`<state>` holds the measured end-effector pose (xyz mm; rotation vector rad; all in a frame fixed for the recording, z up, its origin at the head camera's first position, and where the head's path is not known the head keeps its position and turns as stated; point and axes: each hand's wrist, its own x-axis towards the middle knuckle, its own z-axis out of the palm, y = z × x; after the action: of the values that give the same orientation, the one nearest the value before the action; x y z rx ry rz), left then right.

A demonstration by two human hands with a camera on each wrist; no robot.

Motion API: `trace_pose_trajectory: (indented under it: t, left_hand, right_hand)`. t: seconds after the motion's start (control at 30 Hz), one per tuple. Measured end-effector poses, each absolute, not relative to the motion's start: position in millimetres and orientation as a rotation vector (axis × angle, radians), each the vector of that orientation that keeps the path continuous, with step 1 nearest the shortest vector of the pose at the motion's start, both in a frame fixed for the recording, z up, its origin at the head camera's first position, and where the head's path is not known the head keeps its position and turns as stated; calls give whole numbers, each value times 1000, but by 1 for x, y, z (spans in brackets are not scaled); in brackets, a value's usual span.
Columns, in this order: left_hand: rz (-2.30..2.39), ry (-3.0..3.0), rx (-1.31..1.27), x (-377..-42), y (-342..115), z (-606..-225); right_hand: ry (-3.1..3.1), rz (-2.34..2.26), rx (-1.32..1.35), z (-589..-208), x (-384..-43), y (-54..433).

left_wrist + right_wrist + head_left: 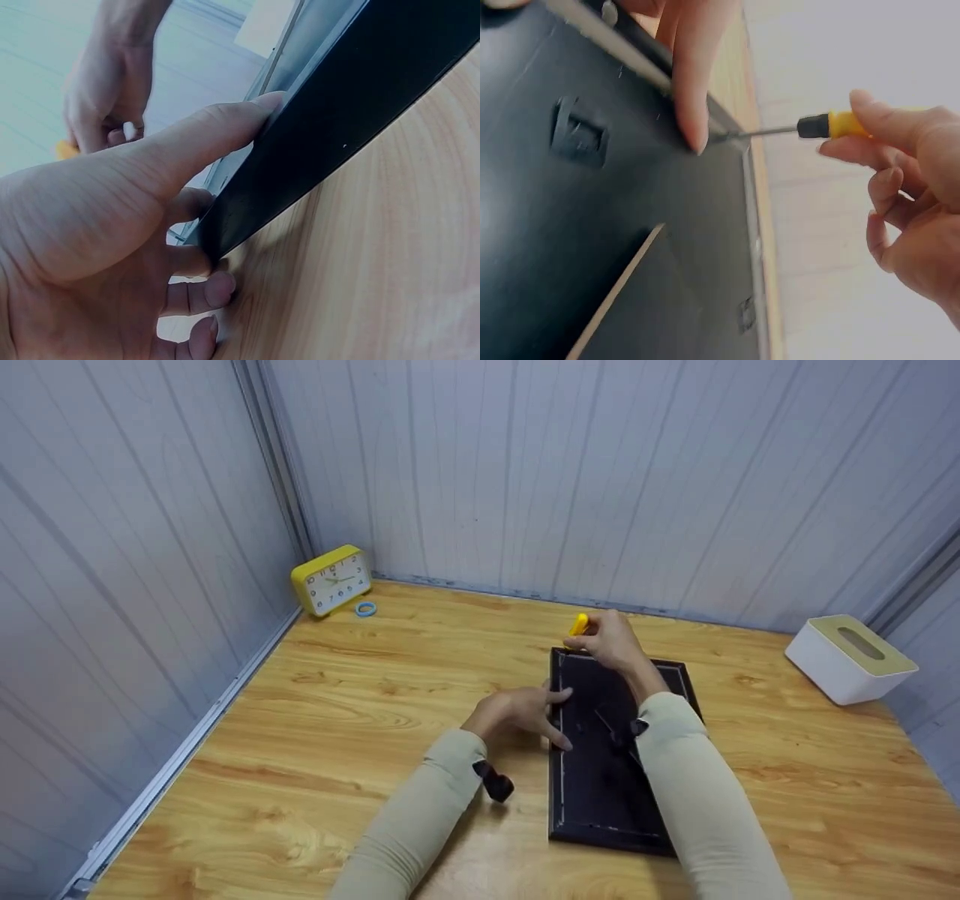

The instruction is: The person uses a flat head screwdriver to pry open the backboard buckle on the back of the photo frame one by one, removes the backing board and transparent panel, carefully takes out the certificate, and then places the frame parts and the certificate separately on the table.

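Note:
A black picture frame [600,802] lies back side up on the table, its support leg [649,300] and a small hanger [581,139] showing in the right wrist view. My left hand [525,711] grips the frame's left edge, thumb on the back and other fingers along the side. At the frame's far end, my right hand [613,641] pinches the yellow-and-black handle of a screwdriver [825,125]. Its metal shaft points at the frame's corner, with the tip right beside a left fingertip [696,135].
A yellow alarm clock [334,581] stands at the back left, a small blue ring [366,609] in front of it. On the right sits a white tissue box [844,664] with a wood-coloured lid. Panel walls [480,472] enclose the wooden table [315,780].

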<state>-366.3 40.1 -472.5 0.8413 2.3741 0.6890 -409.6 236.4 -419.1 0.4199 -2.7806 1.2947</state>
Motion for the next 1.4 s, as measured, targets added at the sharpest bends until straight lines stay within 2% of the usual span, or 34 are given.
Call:
trace_pose_trajectory:
  t: [0.4,0.7,1.0,1.3,1.4]
  left_hand:
    - [705,2361,836,-366,45,-474]
    - [803,2329,814,-368,46,-477]
    - [908,2322,753,-362,27,-481]
    - [934,2347,769,-360,3,-478]
    - [961,2333,749,-359,-4,-479]
  right_hand:
    - [-2784,1255,413,-417,-407,242]
    - [-2768,1243,374,-411,-394,275]
    - [-2730,1350,388,-397,-350,345]
    - [-2444,1684,370,-436,-304,415]
    - [-2474,1614,342,-448,-291,430]
